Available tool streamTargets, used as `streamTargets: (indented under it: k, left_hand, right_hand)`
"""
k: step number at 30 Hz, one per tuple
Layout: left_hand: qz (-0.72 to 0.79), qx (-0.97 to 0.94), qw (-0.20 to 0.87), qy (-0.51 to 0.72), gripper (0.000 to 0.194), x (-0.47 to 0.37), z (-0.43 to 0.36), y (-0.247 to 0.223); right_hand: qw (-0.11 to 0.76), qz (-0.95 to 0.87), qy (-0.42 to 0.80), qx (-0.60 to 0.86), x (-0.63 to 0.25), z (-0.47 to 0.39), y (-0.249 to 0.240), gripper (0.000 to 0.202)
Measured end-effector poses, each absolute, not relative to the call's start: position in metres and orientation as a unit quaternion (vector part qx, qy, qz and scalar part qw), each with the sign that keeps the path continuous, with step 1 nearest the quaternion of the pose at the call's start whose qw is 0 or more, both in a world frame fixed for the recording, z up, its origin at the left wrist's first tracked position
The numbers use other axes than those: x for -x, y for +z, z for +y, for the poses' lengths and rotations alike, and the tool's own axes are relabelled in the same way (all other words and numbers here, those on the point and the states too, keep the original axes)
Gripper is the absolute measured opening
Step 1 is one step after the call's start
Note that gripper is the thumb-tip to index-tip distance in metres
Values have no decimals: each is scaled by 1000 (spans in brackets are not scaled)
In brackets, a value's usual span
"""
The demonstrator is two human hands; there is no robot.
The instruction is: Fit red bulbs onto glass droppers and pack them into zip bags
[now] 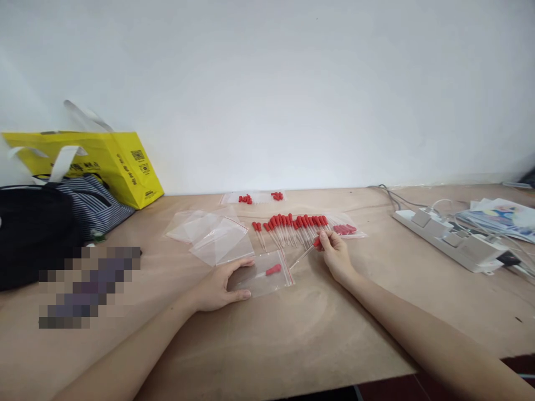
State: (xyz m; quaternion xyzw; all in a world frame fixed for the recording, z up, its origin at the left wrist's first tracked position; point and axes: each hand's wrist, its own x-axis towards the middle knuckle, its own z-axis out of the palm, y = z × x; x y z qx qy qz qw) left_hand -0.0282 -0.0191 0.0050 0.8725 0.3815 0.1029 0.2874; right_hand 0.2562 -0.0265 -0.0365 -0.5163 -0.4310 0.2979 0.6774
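A clear zip bag (254,287) lies flat on the table with one red-bulbed dropper (273,270) inside. My left hand (221,287) rests on the bag's left end, thumb and fingers spread apart. My right hand (334,256) pinches another glass dropper (304,257) by its red bulb, its thin tip slanting down left toward the bag's right edge. Just beyond my hands, several droppers (288,223) lie in a row, red bulbs pointing away. Several flat zip bags (221,239) overlap behind my left hand.
A bag of red bulbs (345,229) lies right of the dropper row. Farther back sits another bag with red pieces (246,199). To the right are a power strip (443,239) with cables and some papers (501,217). A yellow bag (125,167) and black bag (37,234) stand left.
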Motion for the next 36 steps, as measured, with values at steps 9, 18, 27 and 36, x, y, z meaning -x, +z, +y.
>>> streamTargets:
  k: [9, 18, 27, 36]
  left_hand:
    - [363, -874, 303, 114, 59, 32, -17, 3]
    - [364, -873, 302, 118, 60, 29, -17, 3]
    - [370, -871, 300, 117, 62, 28, -19, 4]
    - [369, -868, 314, 110, 60, 30, -19, 6]
  right_hand:
    - [613, -481, 393, 488, -240, -36, -36, 38]
    - [440, -598, 509, 435, -238, -42, -38, 25]
    - [423, -641, 450, 456, -220, -35, -34, 16]
    - [370, -696, 413, 456, -236, -9, -15, 15]
